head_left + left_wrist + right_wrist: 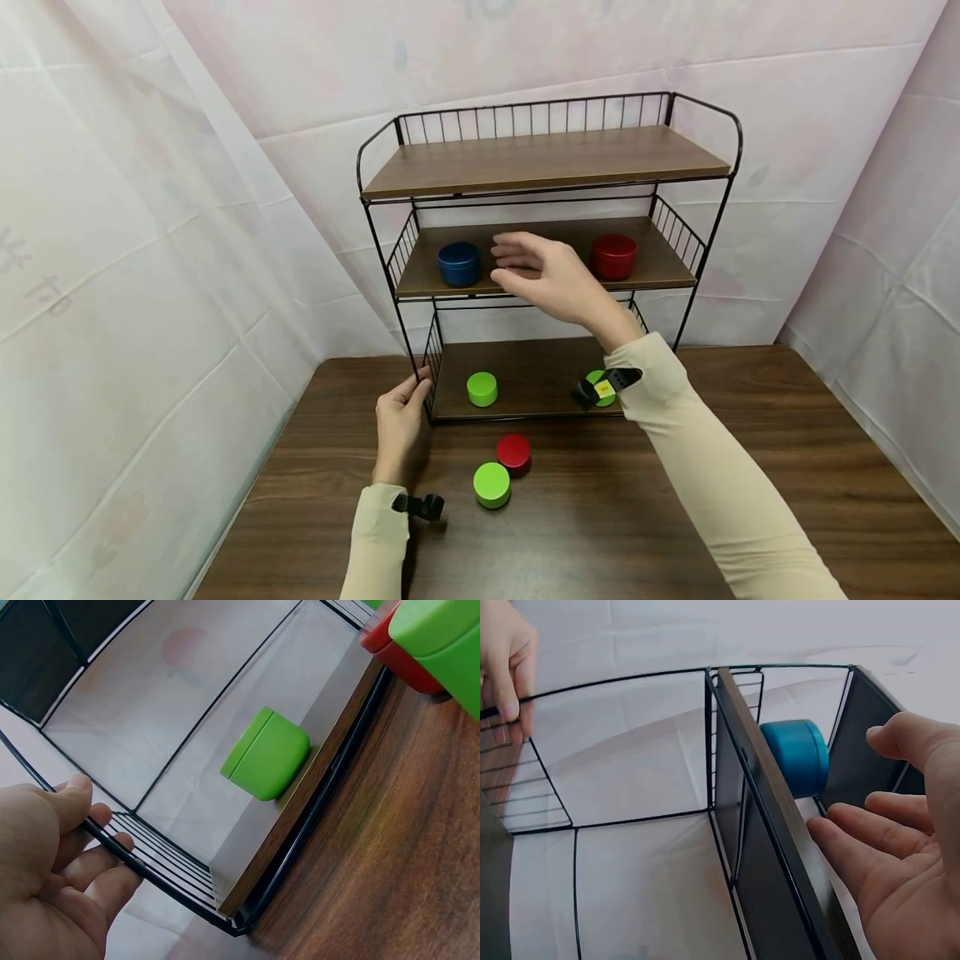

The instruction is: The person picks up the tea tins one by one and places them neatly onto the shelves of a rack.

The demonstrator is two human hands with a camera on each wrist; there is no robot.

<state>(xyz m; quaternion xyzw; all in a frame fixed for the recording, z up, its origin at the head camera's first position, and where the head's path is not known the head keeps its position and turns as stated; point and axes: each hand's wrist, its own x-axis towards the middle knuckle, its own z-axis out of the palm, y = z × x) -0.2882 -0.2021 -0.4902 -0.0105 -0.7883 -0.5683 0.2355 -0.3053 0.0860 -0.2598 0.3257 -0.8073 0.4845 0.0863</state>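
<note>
My left hand [397,423] grips the front left post [184,898] of a black wire rack low down, thumb and fingers about it, as the left wrist view shows. On the rack's middle board a round blue tin [459,264] stands at the left. My right hand [551,279] is raised in front of that board, just right of the blue tin, fingers parted from the thumb and holding nothing. In the right wrist view, the blue tin [799,757] sits beyond the fingertips, with a gap between. A red tin [614,257] stands at the board's right, behind the right wrist.
The bottom board holds a green tin [482,389] at left and another green tin [611,400] at right, partly covered by the wrist camera. On the table [315,500] before the rack, a red tin [513,451] stands behind a green tin [492,485]. Cloth hangs behind.
</note>
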